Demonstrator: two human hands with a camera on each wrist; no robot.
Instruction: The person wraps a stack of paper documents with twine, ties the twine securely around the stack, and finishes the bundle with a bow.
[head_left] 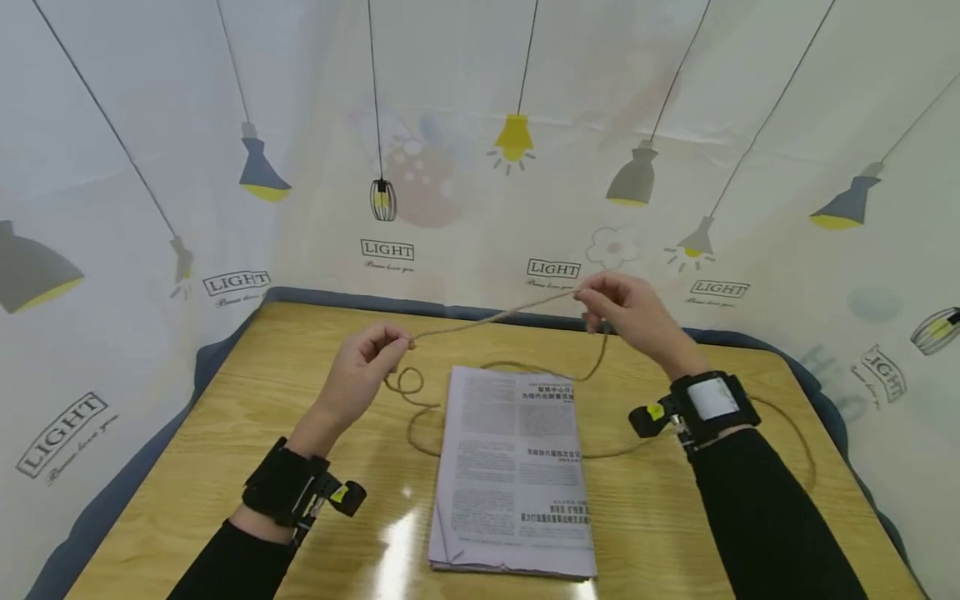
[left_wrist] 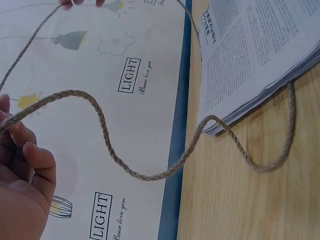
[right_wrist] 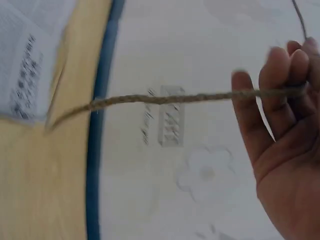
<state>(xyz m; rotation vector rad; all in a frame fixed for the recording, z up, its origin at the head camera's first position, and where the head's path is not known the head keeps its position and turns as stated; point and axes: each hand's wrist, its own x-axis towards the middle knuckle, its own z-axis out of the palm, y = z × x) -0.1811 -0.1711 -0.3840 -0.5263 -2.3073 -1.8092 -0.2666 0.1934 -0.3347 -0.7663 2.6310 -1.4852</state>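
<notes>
Jute twine [head_left: 495, 317], one length: span raised near the wooden table's [head_left: 300, 354] far edge, remainder trailing down and passing beneath the newspapers [head_left: 513, 475]. Left hand [head_left: 356, 371]: thumb and fingertips together, pinching the twine. Right hand [head_left: 637, 317]: likewise pinching it. Newspapers, one stack: midway between the table's left and right edges.
</notes>
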